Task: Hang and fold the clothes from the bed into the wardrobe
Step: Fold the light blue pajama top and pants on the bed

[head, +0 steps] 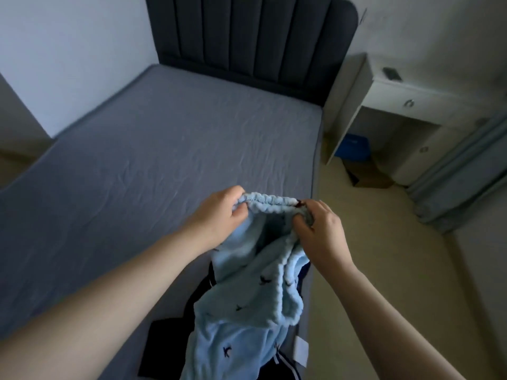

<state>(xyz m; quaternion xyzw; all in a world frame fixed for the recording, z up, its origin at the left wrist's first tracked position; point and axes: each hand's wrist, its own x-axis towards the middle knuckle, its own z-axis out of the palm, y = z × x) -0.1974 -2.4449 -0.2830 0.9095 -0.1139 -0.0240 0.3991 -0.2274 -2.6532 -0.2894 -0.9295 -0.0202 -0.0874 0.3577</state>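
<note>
I hold up a pair of light blue fleece trousers (247,305) with small dark motifs, above the near right corner of the bed (153,149). My left hand (219,215) grips the left end of the elastic waistband. My right hand (321,231) pinches the right end, and the waistband is stretched between the two. The legs hang down onto dark clothes (167,341) with white stripes that lie on the mattress under them. No wardrobe is in view.
The bed has a grey sheet and a dark padded headboard (247,37). To the right stands a white desk with drawers (406,105), a blue box (354,149) under it. Pale blue curtains (461,171) hang at far right. Beige floor (370,256) runs beside the bed.
</note>
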